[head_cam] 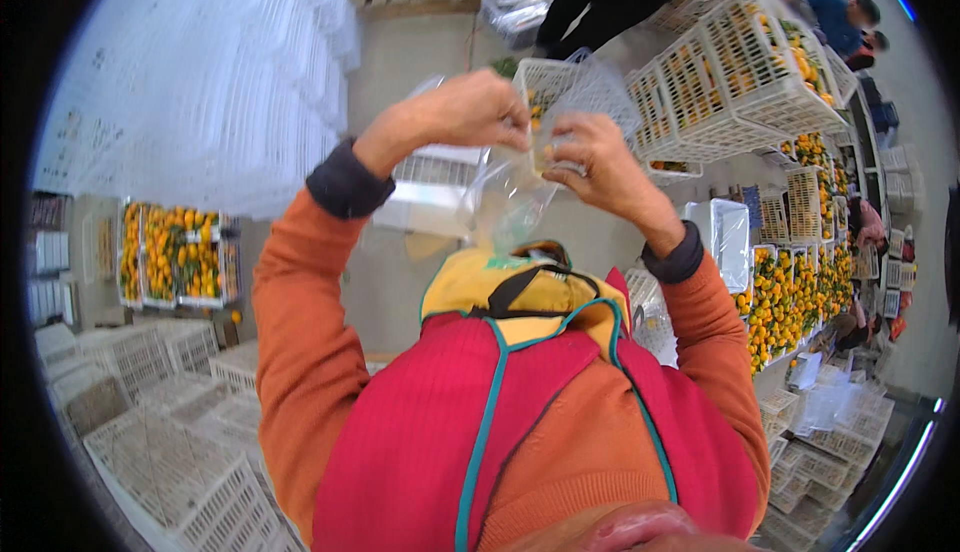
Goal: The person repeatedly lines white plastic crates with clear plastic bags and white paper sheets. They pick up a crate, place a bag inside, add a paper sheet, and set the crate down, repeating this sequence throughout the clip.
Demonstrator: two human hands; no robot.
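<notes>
Both hands are raised in front of the chest, close together. My left hand point(480, 110) has its fingers bent and thumb near fingertips, at the top edge of a clear plastic bag point(510, 195) that hangs below. My right hand point(589, 154) faces it with curled fingers, by the bag's other side. Motion blur hides how firmly each one grips the film. Behind the hands stands a white plastic crate point(551, 75) with some orange citrus fruit and clear plastic in it. Under the bag lies a white crate or box point(424, 195), partly covered by the left forearm.
Tall stacks of white crates point(225, 86) rise at the left. Fruit-filled crates stand at the left point(180, 255) and right point(795, 289); a crate stack point(720, 79) leans into view at upper right. A person in dark trousers point(607, 8) stands ahead; others are farther right.
</notes>
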